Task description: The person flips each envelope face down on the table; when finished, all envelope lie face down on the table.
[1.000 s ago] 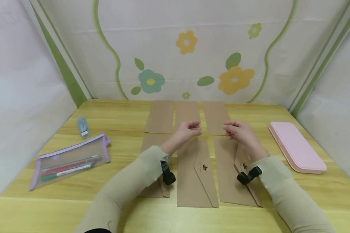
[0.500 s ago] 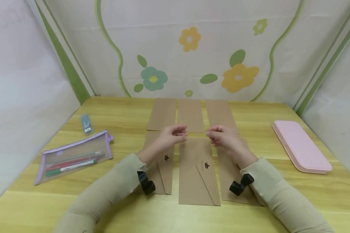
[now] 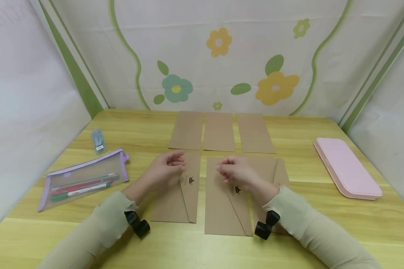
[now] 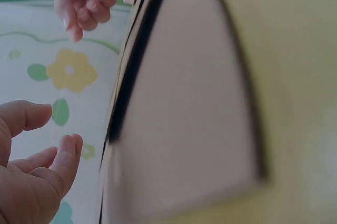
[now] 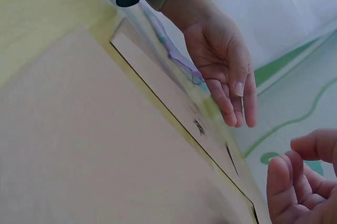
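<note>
My left hand (image 3: pixel 163 170) hovers over the front left brown paper envelope (image 3: pixel 175 198), fingers loosely bent. In the left wrist view its thumb and fingertips (image 4: pixel 68 153) stand apart with nothing between them. My right hand (image 3: pixel 237 172) is above the upper part of the front middle envelope (image 3: pixel 219 213), its forearm crossing the front right envelope (image 3: pixel 281 172). Its fingers curl loosely and the thumb comes near the index finger in the right wrist view, with nothing seen held. The front left and front middle envelopes show a slanted flap with a small black crown print.
Behind lie a back left envelope (image 3: pixel 186 130), a back middle envelope (image 3: pixel 219 131) and a back right envelope (image 3: pixel 256 132). A mesh pencil pouch (image 3: pixel 84 183) with pens and a small blue item (image 3: pixel 98 141) lie left. A pink case (image 3: pixel 348 168) lies right.
Both hands have moved left and nearer to me, the left from the middle to the front left envelope, the right from the right column to the middle one. The envelopes stay in place.
</note>
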{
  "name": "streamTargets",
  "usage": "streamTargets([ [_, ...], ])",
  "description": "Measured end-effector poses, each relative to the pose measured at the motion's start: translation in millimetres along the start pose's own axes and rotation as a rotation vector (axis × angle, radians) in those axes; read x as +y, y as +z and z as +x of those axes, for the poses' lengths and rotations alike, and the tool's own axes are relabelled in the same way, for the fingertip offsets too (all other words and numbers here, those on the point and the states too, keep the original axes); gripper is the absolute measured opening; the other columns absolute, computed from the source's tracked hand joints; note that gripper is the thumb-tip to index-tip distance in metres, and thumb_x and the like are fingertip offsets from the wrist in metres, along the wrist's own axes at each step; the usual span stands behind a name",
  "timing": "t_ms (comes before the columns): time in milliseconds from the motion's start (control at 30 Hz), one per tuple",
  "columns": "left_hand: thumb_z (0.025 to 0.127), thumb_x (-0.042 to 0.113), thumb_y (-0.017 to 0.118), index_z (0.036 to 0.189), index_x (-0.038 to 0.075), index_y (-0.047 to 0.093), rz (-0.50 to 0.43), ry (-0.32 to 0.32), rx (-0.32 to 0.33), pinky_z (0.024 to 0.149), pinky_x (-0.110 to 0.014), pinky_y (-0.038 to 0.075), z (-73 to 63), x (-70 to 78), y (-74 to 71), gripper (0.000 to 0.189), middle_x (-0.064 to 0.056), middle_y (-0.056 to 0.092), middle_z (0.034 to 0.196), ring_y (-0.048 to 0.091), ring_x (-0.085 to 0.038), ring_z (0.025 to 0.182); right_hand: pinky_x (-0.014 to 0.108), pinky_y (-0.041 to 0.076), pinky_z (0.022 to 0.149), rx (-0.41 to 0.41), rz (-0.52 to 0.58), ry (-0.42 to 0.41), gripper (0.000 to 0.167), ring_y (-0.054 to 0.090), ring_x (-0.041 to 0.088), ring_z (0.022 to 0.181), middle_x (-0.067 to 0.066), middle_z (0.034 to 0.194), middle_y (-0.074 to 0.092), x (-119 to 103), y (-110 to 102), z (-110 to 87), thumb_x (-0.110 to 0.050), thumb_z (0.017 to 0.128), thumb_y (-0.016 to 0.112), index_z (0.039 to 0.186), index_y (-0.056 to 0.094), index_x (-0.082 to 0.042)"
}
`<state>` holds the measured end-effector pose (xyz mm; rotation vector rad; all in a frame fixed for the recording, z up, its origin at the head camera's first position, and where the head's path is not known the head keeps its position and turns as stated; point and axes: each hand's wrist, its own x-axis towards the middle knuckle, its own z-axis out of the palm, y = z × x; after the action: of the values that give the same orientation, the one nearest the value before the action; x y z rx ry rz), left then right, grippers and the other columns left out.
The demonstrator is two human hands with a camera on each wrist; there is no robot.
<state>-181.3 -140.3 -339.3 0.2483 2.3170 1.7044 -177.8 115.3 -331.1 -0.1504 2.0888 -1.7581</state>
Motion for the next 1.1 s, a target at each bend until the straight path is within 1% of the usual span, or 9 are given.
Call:
streamTargets([
  [133,0.086,0.002,0.06,0.135,-0.006,0.04,0.037,0.014,0.016,0.091,-0.026,0.047,-10.7,-11.5,-15.9,0.053,-0.025,0.051,0.124,0.054,-0.032,0.112,0.027,0.055,0.064,-0.035,0.017,-0.02,0.027,0.058,0.011,0.066,0.003,0.078,0.061,2,14,-0.2,-0.002,0.084,0.061,0.106,0.056,0.013],
  [233,0.086,0.002,0.059,0.134,-0.008,0.04,0.054,0.002,0.011,0.089,-0.024,0.048,-19.0,-18.6,-26.6,0.052,-0.026,0.051,0.126,0.053,-0.033,0.113,0.033,0.056,0.073,-0.076,0.054,-0.027,0.037,0.063,0.013,0.074,0.014,0.092,0.065,5,22,-1.9,0.001,0.082,0.062,0.115,0.052,0.015],
  [367,0.087,0.003,0.059,0.133,-0.012,0.037,0.031,-0.028,-0.003,0.088,-0.023,0.048,-26.8,-25.8,-37.6,0.053,-0.029,0.049,0.127,0.052,-0.035,0.115,0.035,0.054,0.081,-0.125,0.108,0.002,0.046,0.064,0.015,0.083,0.026,0.112,0.058,6,32,-4.2,0.002,0.081,0.062,0.122,0.046,0.014],
  [467,0.087,0.004,0.058,0.134,-0.013,0.035,0.006,-0.048,-0.005,0.088,-0.021,0.048,-30.1,-29.8,-43.0,0.055,-0.03,0.046,0.129,0.05,-0.035,0.116,0.036,0.052,0.085,-0.151,0.124,0.02,0.051,0.063,0.019,0.091,0.029,0.12,0.053,6,38,-4.0,0.003,0.081,0.061,0.127,0.043,0.013],
  [633,0.088,0.003,0.057,0.135,-0.014,0.033,-0.067,-0.086,0.025,0.084,-0.015,0.047,-32.9,-30.7,-46.3,0.056,-0.031,0.042,0.13,0.053,-0.021,0.108,0.039,0.047,0.094,-0.192,0.165,0.039,0.056,0.055,0.032,0.11,0.032,0.13,0.044,7,47,-1.9,0.004,0.082,0.058,0.132,0.036,0.013],
  [767,0.089,0.003,0.056,0.134,-0.015,0.032,-0.114,-0.128,0.042,0.082,-0.016,0.049,-33.3,-26.9,-45.7,0.054,-0.03,0.043,0.129,0.054,-0.01,0.098,0.039,0.045,0.097,-0.214,0.204,0.053,0.056,0.049,0.036,0.118,0.032,0.134,0.04,8,53,-1.2,0.003,0.084,0.057,0.135,0.033,0.011],
  [833,0.089,0.001,0.055,0.134,-0.016,0.032,-0.142,-0.151,0.04,0.082,-0.017,0.049,-32.2,-25.8,-45.5,0.054,-0.029,0.044,0.128,0.056,-0.008,0.095,0.04,0.044,0.098,-0.217,0.218,0.059,0.057,0.046,0.037,0.121,0.032,0.135,0.039,9,54,-1.4,0.003,0.084,0.057,0.135,0.033,0.011],
  [933,0.089,0.0,0.054,0.134,-0.017,0.03,-0.176,-0.158,0.014,0.084,-0.019,0.05,-29.6,-24.7,-46.0,0.054,-0.03,0.043,0.128,0.057,-0.006,0.093,0.042,0.042,0.099,-0.213,0.233,0.062,0.057,0.042,0.038,0.125,0.031,0.138,0.037,10,53,-2.3,0.003,0.084,0.057,0.135,0.032,0.011],
  [1100,0.09,-0.001,0.049,0.134,-0.019,0.025,-0.196,-0.165,-0.026,0.089,-0.023,0.049,-28.3,-23.6,-48.3,0.053,-0.035,0.033,0.135,0.056,-0.012,0.101,0.042,0.038,0.102,-0.233,0.256,0.066,0.06,0.037,0.038,0.129,0.03,0.141,0.032,12,54,-3.5,0.001,0.085,0.055,0.137,0.029,0.013],
])
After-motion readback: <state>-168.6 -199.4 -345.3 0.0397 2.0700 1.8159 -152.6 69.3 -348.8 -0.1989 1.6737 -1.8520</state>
